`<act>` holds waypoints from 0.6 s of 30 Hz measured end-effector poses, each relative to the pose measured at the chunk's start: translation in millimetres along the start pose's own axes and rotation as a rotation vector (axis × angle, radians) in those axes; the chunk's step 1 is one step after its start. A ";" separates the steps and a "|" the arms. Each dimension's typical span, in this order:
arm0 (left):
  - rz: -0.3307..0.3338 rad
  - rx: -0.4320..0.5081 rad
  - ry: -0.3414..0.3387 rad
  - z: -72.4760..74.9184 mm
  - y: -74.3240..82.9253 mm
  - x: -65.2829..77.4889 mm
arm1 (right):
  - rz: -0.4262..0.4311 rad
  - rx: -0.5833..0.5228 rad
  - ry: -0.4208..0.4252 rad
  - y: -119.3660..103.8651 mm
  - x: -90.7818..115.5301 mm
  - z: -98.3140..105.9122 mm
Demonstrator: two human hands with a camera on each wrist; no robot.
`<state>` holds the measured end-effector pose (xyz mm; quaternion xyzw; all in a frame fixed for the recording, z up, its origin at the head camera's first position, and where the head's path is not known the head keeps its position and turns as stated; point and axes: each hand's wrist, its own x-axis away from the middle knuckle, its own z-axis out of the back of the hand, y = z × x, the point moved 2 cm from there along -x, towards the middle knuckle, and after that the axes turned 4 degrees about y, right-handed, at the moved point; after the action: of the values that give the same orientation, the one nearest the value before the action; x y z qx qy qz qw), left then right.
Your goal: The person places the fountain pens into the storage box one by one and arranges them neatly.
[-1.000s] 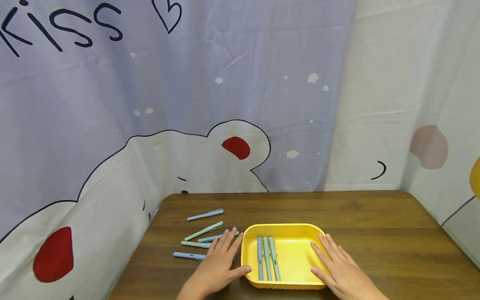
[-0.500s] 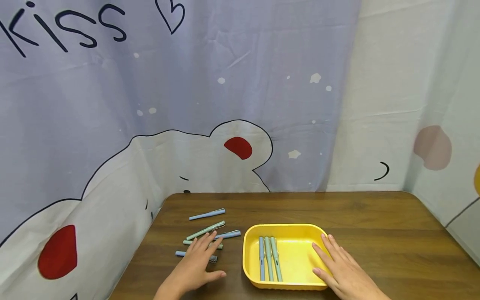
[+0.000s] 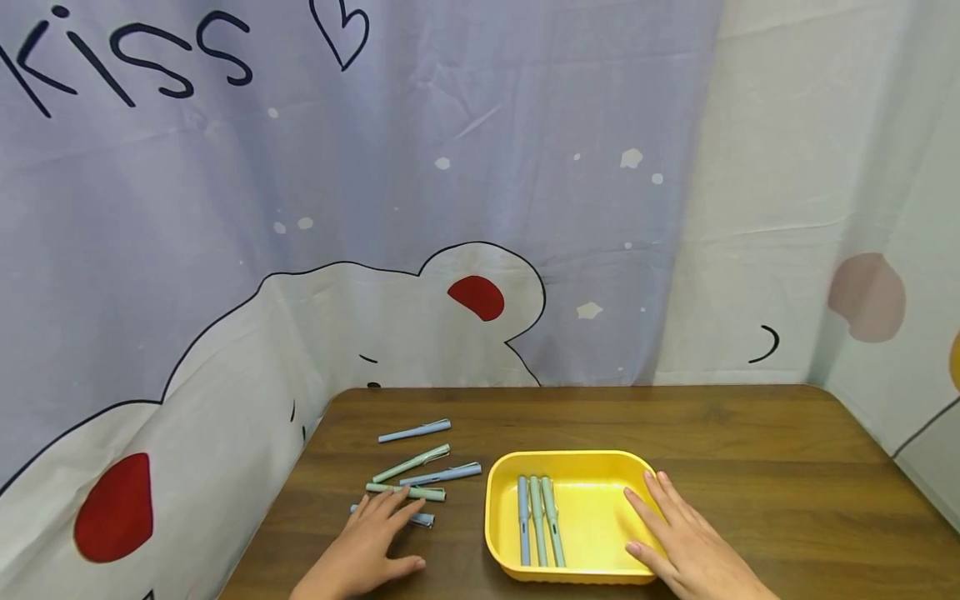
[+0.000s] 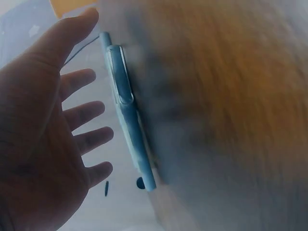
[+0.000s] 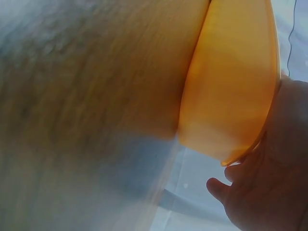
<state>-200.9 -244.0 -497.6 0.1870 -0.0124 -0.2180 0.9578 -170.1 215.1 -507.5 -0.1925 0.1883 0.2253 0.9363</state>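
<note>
My left hand (image 3: 363, 546) hovers with spread fingers over a blue pen (image 3: 423, 520), which it partly covers. In the left wrist view a pen (image 4: 127, 106) lies just beyond the fingertips, and the palm holds nothing. Right of it stands a yellow tray (image 3: 600, 577) with one blue pen (image 3: 523, 521) and two green pens (image 3: 537, 521) side by side at its left end. Across the tray's right rim lies my right hand (image 3: 690, 542), fingers straight; the right wrist view shows that hand (image 5: 274, 183) against the tray's outer wall (image 5: 226, 82).
Behind my left hand lie a green pen (image 3: 427, 493), another blue pen (image 3: 442, 474), a slanted green pen (image 3: 411, 463) and a farther blue pen (image 3: 415, 431). The wooden table (image 3: 750, 467) meets a printed curtain (image 3: 585, 208) at the back.
My left hand has left the tray's left rim and moved left and nearer, to the closest blue pen. The right hand stays on the tray's right rim.
</note>
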 end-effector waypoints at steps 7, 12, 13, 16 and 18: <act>0.015 -0.015 -0.015 -2.1 -5.7 2.8 | 0.018 0.013 0.011 1.8 1.0 0.1; 0.023 -0.022 -0.025 -3.0 -8.5 2.5 | 0.040 0.034 0.021 3.1 1.9 -1.1; 0.023 -0.024 -0.021 -3.0 -8.8 2.3 | 0.041 0.035 0.021 3.4 1.9 -1.3; 0.007 -0.042 0.005 -2.5 -9.2 1.7 | 0.033 0.025 0.010 4.0 1.7 -1.0; -0.004 -0.055 0.024 -2.4 -9.6 0.8 | 0.016 0.005 -0.004 4.5 1.3 -0.5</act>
<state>-203.8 -251.5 -503.3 0.1631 0.0056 -0.2181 0.9622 -171.4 219.0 -509.8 -0.1882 0.1887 0.2327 0.9353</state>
